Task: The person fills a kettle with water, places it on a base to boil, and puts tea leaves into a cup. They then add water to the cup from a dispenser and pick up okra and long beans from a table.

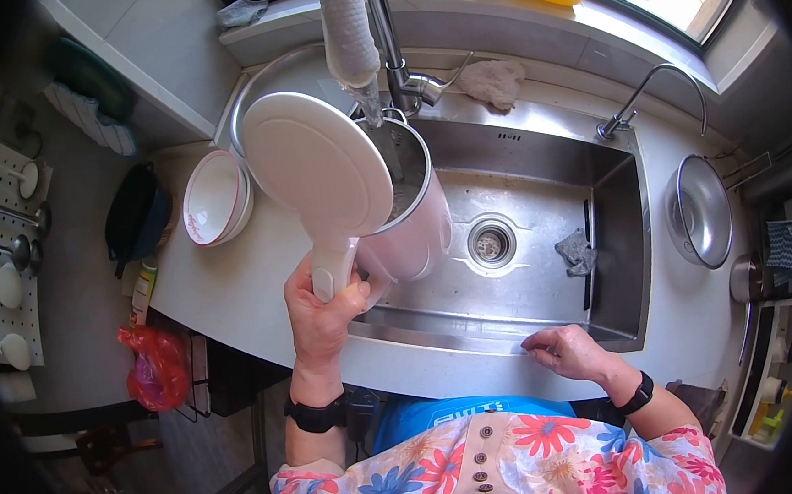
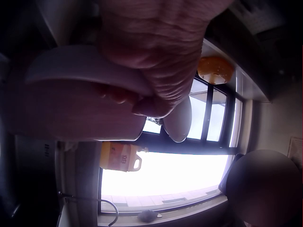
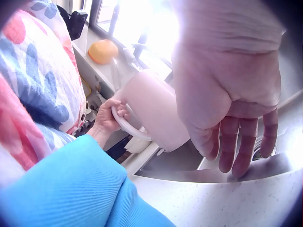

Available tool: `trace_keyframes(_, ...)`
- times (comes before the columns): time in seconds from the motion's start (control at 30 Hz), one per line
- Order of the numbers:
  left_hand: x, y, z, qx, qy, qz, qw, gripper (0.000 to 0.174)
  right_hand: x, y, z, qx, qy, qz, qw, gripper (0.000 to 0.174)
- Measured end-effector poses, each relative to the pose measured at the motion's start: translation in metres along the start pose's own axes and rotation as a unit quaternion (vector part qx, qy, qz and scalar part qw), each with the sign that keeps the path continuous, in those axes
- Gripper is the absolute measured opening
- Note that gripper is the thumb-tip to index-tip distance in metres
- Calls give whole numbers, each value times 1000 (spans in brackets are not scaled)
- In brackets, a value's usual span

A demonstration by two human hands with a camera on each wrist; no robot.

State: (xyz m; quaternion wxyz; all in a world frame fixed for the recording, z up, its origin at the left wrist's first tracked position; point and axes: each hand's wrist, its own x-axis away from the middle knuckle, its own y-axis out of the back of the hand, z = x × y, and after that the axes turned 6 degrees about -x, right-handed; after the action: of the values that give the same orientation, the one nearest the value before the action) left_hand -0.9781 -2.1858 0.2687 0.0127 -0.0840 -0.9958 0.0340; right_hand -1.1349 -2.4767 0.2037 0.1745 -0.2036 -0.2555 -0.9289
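Observation:
My left hand (image 1: 320, 312) grips the handle of a pale pink electric kettle (image 1: 418, 236), fingers wrapped round it. Its white lid (image 1: 316, 161) stands raised, and the steel inside shows. The kettle is held over the left part of the sink, its mouth under the faucet's cloth-wrapped spout (image 1: 350, 44). Something clear, like a water stream, runs down from the spout into the kettle. At the sink's front edge, my right hand (image 1: 569, 351) holds nothing, its fingers loosely bent. The right wrist view shows this right hand (image 3: 232, 104) with fingers hanging down, the kettle (image 3: 154, 111) beyond.
The steel sink (image 1: 528, 302) has a drain (image 1: 491, 243) and a grey rag (image 1: 576, 253) in it. Stacked bowls (image 1: 216, 200) stand left on the counter, a strainer (image 1: 701, 212) at right. A small curved tap (image 1: 703, 102) and a cloth (image 1: 493, 82) are behind the sink.

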Motion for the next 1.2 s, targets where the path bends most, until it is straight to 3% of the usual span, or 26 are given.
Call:
trace_keyframes(0.27, 3, -4, -3, 3, 22, -6, 1000, 21, 3, 1, 6, 3, 10, -3, 1000, 20)
trace_keyframes(0.37, 3, -4, -4, 8, 18, -2, 1000, 21, 4, 12, 16, -32, 30, -2, 999, 19)
trace_keyframes(0.47, 4, -2, -1, 6, 13, -10, 1000, 21, 7, 50, 45, -152, 32, -25, 988, 16)
trace_keyframes(0.57, 4, -2, -1, -4, 11, -26, 1000, 27, 17, 88, 78, -234, 192, -64, 951, 15)
trace_keyframes(0.63, 4, -3, -1, -4, 11, -27, 1000, 27, 30, 110, 112, -227, 314, -42, 921, 13)
trace_keyframes(0.7, 4, -5, -2, -4, 11, -29, 1000, 27, 34, 115, 136, -333, 446, 52, 830, 12)
trace_keyframes(0.73, 4, -6, -3, 5, 11, -23, 1000, 23, 30, 119, 146, -317, 525, 126, 779, 14)
trace_keyframes(0.77, 4, -6, -3, 14, 11, -17, 1000, 19, 43, 128, 164, -275, 496, 167, 807, 21)
trace_keyframes(0.83, 4, -7, -5, 10, 11, -16, 1000, 18, 51, 133, 189, -290, 495, 222, 788, 25)
trace_keyframes(0.93, 4, -5, -3, 3, 9, -15, 1000, 16, 56, 123, 200, -311, 520, 197, 771, 17)
trace_keyframes(1.2, 4, -1, -2, -5, 13, -14, 1000, 15, 45, 123, 205, -274, 539, 262, 752, 16)
